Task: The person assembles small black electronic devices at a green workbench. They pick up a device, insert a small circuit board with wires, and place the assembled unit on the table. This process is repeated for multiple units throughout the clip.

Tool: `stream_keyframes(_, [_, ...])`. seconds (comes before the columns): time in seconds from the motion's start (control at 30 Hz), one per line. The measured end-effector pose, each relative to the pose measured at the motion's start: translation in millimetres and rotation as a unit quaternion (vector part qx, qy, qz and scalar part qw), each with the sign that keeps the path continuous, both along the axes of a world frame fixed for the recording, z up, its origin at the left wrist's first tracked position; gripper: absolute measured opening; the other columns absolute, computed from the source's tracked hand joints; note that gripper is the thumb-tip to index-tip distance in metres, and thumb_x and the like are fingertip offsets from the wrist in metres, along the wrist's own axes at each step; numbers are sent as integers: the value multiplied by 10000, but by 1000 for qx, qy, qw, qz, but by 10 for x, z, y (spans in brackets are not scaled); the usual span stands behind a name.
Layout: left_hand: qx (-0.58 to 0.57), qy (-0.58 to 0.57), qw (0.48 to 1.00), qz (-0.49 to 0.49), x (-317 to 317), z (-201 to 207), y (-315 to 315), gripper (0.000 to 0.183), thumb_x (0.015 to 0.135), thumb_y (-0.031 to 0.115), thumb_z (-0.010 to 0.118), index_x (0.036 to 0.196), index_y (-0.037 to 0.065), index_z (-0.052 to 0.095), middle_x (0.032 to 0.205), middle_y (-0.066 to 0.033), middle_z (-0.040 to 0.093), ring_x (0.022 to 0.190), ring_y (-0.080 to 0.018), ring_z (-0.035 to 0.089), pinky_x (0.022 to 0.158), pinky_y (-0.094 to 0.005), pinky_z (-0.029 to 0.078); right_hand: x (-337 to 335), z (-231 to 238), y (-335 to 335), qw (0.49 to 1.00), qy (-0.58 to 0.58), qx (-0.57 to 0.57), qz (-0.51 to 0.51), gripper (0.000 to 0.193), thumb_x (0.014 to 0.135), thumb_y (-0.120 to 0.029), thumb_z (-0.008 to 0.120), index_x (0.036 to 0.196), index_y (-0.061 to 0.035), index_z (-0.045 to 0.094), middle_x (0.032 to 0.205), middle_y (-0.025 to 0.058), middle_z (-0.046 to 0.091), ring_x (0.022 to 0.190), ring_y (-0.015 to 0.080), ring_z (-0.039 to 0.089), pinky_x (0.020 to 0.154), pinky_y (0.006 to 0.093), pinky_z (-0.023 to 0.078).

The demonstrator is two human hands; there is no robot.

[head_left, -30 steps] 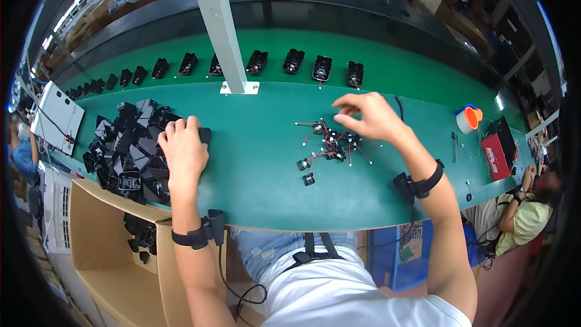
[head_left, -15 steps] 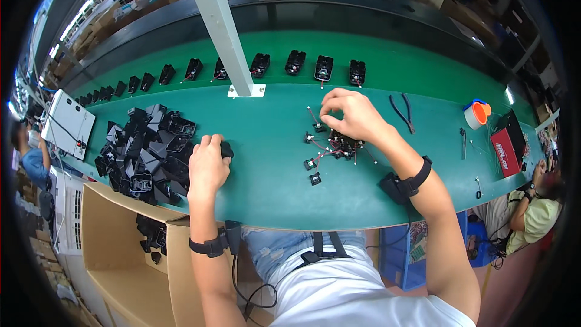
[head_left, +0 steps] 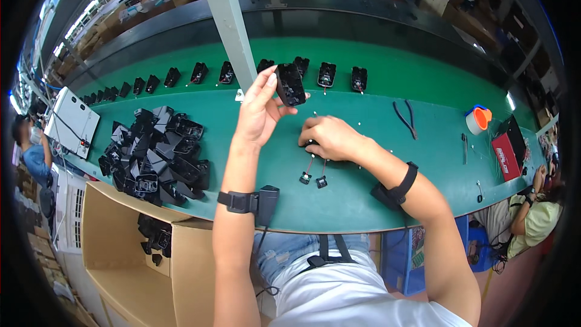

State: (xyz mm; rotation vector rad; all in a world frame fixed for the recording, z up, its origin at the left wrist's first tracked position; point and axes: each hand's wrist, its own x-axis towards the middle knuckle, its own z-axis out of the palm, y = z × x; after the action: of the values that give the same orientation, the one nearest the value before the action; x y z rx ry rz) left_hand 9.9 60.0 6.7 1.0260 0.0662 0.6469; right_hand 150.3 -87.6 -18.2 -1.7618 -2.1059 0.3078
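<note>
My left hand (head_left: 261,109) is raised above the bench, its fingers gripping a black plastic housing (head_left: 292,85) that is tilted with its hollow side showing. To its right, my right hand (head_left: 331,138) is low over the green bench, fingers curled down onto a group of small black parts with wires. That hand covers most of the group, so what its fingertips pinch is hidden. Two small black wired parts (head_left: 313,180) lie just on the near side of it, their red wires running under the hand. Each wrist wears a black strap with a box.
A heap of black housings (head_left: 157,157) covers the bench's left side. Housings with wires (head_left: 325,75) line the far green strip beside a metal post (head_left: 227,24). Pliers (head_left: 405,119), an orange-white cup (head_left: 478,120) and a red box (head_left: 506,154) lie right. A cardboard box (head_left: 127,254) stands below left.
My left hand has lifted from beside the heap, moving up and right with the black housing. My right hand has lowered onto the wired parts and shifted slightly left and nearer.
</note>
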Motion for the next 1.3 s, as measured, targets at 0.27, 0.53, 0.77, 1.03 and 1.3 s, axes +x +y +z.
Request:
stream_keyframes(0.27, [-152,18,986,-67,64,-410,4,417,1065,356,420,1281,26,556,1141,-135,664,850,-267,711,560,-279,553,100,249,-230,943,302,43,-132,211,769,-70,808,963,-30,736,981,74,648,881,164,663,794,299,561])
stream_keyframes(0.53, [-91,70,981,-157,156,-367,-426,445,1028,301,526,1374,30,459,1177,-116,644,913,-201,703,644,-325,617,94,296,-681,881,428,129,-158,186,801,25,753,982,-17,764,1001,79,638,991,154,639,846,298,563])
stream_keyframes(0.77, [-98,81,978,-166,238,-435,-571,472,1024,291,540,1397,24,428,1197,-156,621,984,-198,670,722,-338,594,38,239,-732,886,356,172,-241,160,801,32,740,956,0,760,951,105,705,809,138,682,729,256,568])
stream_keyframes(1.03, [-132,86,974,-159,244,-369,-620,440,1029,226,549,1390,11,418,1173,-151,622,971,-213,687,758,-358,632,-41,249,-759,858,328,269,-289,191,770,28,773,954,-7,735,921,95,744,814,160,697,713,282,556])
stream_keyframes(1.3, [-124,78,971,-189,249,-380,-695,440,1032,267,531,1385,24,432,1176,-135,612,979,-214,679,740,-358,620,-57,283,-750,905,199,304,-219,188,739,31,790,901,-17,708,860,85,725,792,234,678,690,326,548])
